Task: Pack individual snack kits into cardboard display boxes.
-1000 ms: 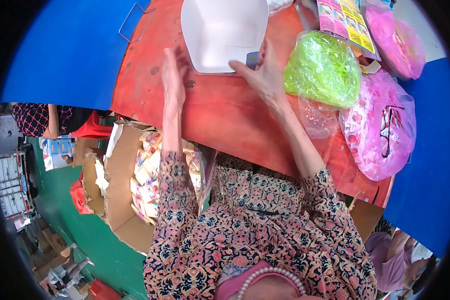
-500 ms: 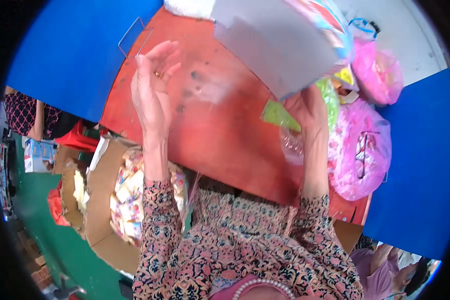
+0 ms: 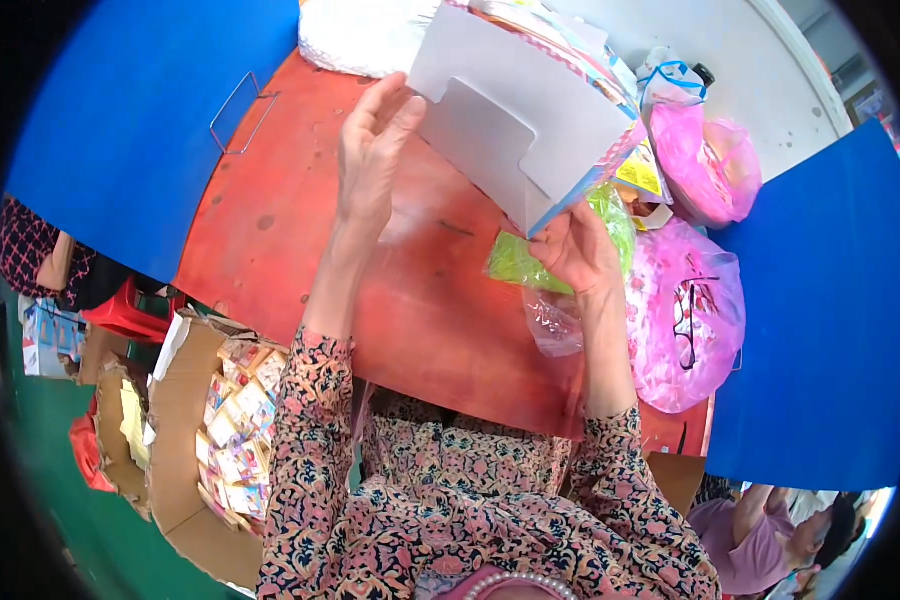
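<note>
Above the red counter (image 3: pixel 280 240), handling a white cardboard package (image 3: pixel 570 110) seemingly needs steadiness: right hand (image 3: pixel 582 252) pinching, left hand's (image 3: pixel 370 160) grip unclear.

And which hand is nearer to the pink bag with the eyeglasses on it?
Right. The right hand is close by, up and left of the pink bag; the left hand is much farther left, by the grey cardboard's left end.

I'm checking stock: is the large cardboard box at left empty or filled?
Filled, at least partly: small packets lie heaped inside the cardboard box. How full, I cannot tell.
</note>
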A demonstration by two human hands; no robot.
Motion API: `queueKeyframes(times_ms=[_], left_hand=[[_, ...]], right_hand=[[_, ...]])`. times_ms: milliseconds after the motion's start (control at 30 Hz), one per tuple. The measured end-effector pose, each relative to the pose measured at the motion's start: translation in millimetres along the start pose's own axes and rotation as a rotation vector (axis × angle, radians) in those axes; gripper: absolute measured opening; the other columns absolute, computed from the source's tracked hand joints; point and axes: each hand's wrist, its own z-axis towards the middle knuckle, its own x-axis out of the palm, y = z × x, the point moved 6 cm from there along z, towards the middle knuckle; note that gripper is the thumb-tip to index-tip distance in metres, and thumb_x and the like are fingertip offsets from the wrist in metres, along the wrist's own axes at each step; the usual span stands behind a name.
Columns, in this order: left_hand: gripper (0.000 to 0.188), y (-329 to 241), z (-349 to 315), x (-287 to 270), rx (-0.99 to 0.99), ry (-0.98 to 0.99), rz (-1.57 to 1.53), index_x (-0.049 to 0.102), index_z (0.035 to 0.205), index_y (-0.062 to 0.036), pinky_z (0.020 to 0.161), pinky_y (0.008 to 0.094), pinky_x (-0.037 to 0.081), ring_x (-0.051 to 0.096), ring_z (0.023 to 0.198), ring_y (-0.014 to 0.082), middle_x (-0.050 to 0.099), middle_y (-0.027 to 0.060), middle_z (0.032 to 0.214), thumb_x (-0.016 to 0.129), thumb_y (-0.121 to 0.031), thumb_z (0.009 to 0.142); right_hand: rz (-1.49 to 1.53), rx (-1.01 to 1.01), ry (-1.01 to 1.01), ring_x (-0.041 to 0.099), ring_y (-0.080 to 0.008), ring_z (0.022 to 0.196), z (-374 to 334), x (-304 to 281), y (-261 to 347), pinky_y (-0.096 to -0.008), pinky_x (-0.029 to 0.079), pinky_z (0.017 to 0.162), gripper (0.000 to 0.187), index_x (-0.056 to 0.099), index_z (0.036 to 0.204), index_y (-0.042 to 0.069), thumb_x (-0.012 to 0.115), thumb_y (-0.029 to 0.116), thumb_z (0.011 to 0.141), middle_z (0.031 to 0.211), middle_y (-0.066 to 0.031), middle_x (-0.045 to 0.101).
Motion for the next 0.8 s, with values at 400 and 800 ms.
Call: queueKeyframes(times_ms=[400,800], left_hand=[[0.022,12.4,6.9,-7.9,-0.043,-0.068,-0.161,0.067,0.099,-0.0001,0.068,0.0189,0.039,0.051,0.075,0.0043,0.063,-0.002,0.082,0.068,-0.013,0.082],[0.027,6.9,-15.3,1.4,-0.069,0.011,-0.386,0.066,0.102,0.0012,0.082,0.0234,0.045,0.059,0.088,0.0108,0.066,0.0047,0.093,0.07,-0.01,0.078]], right_hand=[[-0.134,-0.02,-0.094,0.054,-0.0489,0.102,-12.2,9.1,2.3,-0.0426,0.058,0.059,0.052,0.032,0.133,0.001,0.045,0.032,0.093,0.127,-0.0228,0.047],[-0.229,-0.089,-0.161,0.058,-0.05,0.087,-19.3,16.7,5.6,-0.0382,0.057,0.046,0.055,0.035,0.131,-0.002,0.046,0.036,0.092,0.118,-0.0305,0.049]])
